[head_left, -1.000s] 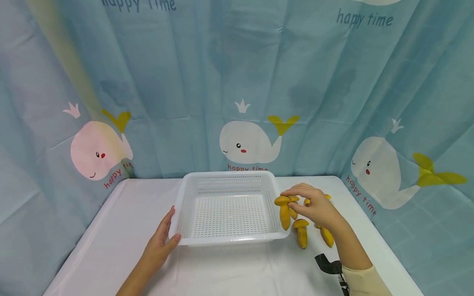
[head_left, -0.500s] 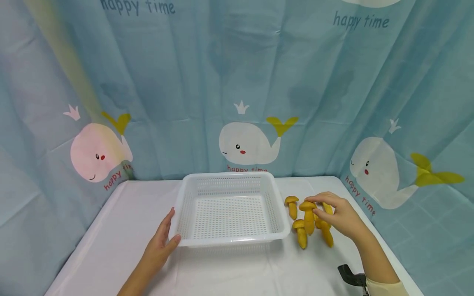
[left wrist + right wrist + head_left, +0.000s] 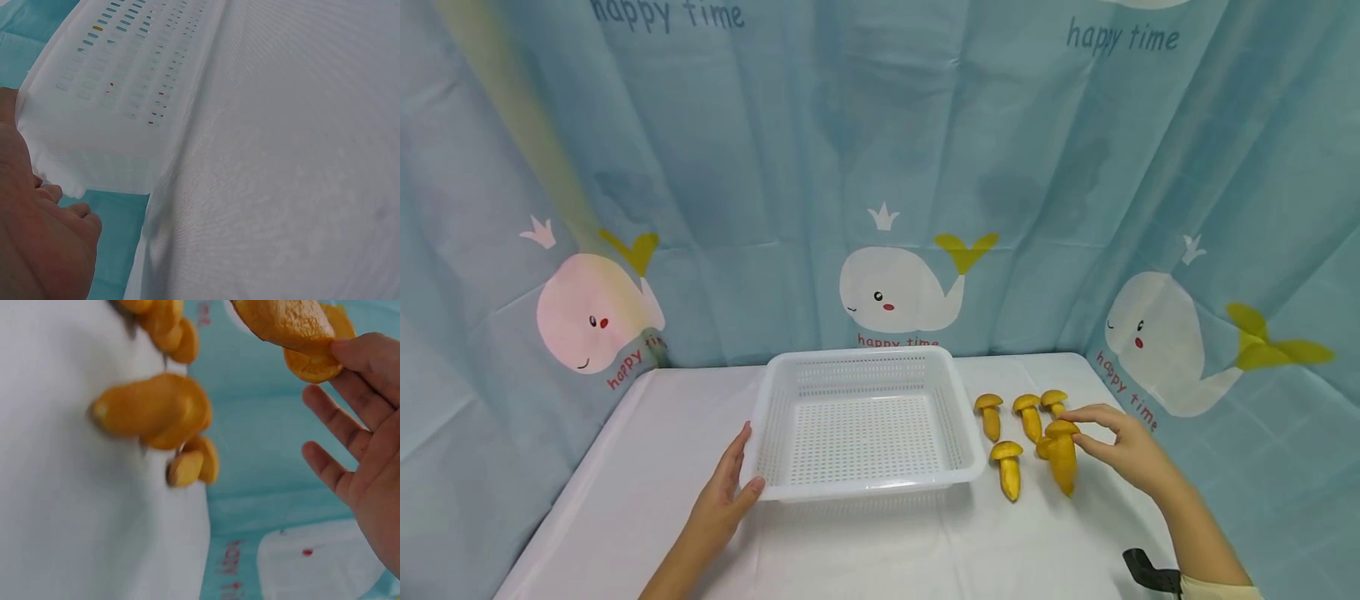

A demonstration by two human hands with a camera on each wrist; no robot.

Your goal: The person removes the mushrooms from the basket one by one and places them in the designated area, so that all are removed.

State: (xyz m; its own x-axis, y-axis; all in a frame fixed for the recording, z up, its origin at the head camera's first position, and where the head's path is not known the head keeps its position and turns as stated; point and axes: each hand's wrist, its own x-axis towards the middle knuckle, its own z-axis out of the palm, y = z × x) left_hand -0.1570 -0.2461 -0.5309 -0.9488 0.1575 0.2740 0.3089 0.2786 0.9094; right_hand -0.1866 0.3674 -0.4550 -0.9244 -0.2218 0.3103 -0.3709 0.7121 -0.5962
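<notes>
In the head view, my right hand (image 3: 1123,446) pinches a yellow mushroom (image 3: 1063,467) by its cap between thumb and fingertips, stem pointing down. The right wrist view shows this mushroom (image 3: 287,322) up close, the other fingers spread loosely. Another mushroom (image 3: 1042,447) is partly hidden behind it. More yellow mushrooms lie to its left and behind: a front one (image 3: 1009,475), a left one (image 3: 991,419), a middle one (image 3: 1028,417) and a back one (image 3: 1054,402). My left hand (image 3: 722,492) grips the near left corner of a white perforated basket (image 3: 865,486), thumb on its rim.
A white cloth (image 3: 865,550) covers the table. Blue curtain (image 3: 760,292) printed with whales surrounds its back and sides. A black strap piece (image 3: 1150,571) sits at the right wrist, near the table's right side.
My right hand has carried the pinched mushroom rightward, away from the basket's right rim and past the other mushrooms. My left hand and the basket have stayed in place.
</notes>
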